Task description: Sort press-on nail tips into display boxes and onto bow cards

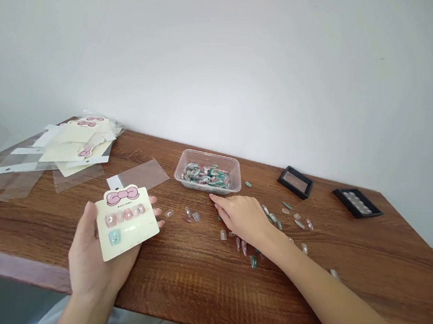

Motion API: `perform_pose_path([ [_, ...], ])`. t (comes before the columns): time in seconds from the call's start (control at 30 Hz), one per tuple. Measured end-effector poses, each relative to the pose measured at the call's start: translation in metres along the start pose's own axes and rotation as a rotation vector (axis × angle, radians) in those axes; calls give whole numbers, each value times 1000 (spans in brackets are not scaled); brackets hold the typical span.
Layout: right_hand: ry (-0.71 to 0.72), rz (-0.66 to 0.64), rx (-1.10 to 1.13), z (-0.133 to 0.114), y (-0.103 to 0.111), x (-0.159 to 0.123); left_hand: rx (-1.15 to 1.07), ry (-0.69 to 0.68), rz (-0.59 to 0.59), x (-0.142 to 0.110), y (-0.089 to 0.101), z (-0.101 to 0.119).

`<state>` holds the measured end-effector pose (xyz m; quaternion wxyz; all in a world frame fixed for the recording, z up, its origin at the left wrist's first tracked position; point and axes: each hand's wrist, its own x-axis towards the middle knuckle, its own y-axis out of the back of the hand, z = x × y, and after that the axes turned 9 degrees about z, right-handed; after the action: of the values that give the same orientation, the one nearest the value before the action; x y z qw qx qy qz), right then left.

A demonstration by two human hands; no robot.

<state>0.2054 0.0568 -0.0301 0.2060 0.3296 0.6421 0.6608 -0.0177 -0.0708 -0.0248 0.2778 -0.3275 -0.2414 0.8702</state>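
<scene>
My left hand (pixel 103 261) holds a cream display card (pixel 135 233) topped by a pink bow. A row of pinkish press-on nails runs across the card, and one light blue press-on nail (pixel 114 237) sits below that row at the left. Over the table, my right hand (pixel 238 213) reaches in with its index finger stretched toward the front of a clear plastic box (pixel 233 169). That box contains many green, pink and clear press-on nails (pixel 207 175). Loose nails lie around and partly beneath the right hand and forearm. Whether its fingertips touch a nail is hidden.
At the left, bow-topped cards (pixel 76 134) and clear bags (pixel 13 179) lie in a pile. One clear bag (pixel 145 175) rests behind the held card. Two black-framed cases, one nearer (pixel 295 181) and one farther right (pixel 357 202), lie before the wall.
</scene>
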Motion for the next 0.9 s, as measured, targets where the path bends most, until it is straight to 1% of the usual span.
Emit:
perform_pose_path([
  [0.17, -4, 22, 94, 0, -5, -11, 30, 10, -14, -1, 2, 0],
  [0.33, -33, 44, 192, 0, -4, -15, 57, 74, -16, -9, 2, -8],
  [0.5, -70, 56, 263, 0, 0, -16, 84, 210, -113, -22, 6, -22],
  [0.67, -101, 67, 288, 3, -1, -14, 95, 266, -196, -24, 9, -28],
  [0.77, -85, 69, 293, 5, -4, -13, 105, 280, -188, -29, 4, -26],
  [0.9, -35, 94, 275, 6, -7, -13, 124, 288, -139, -43, -8, -25],
])
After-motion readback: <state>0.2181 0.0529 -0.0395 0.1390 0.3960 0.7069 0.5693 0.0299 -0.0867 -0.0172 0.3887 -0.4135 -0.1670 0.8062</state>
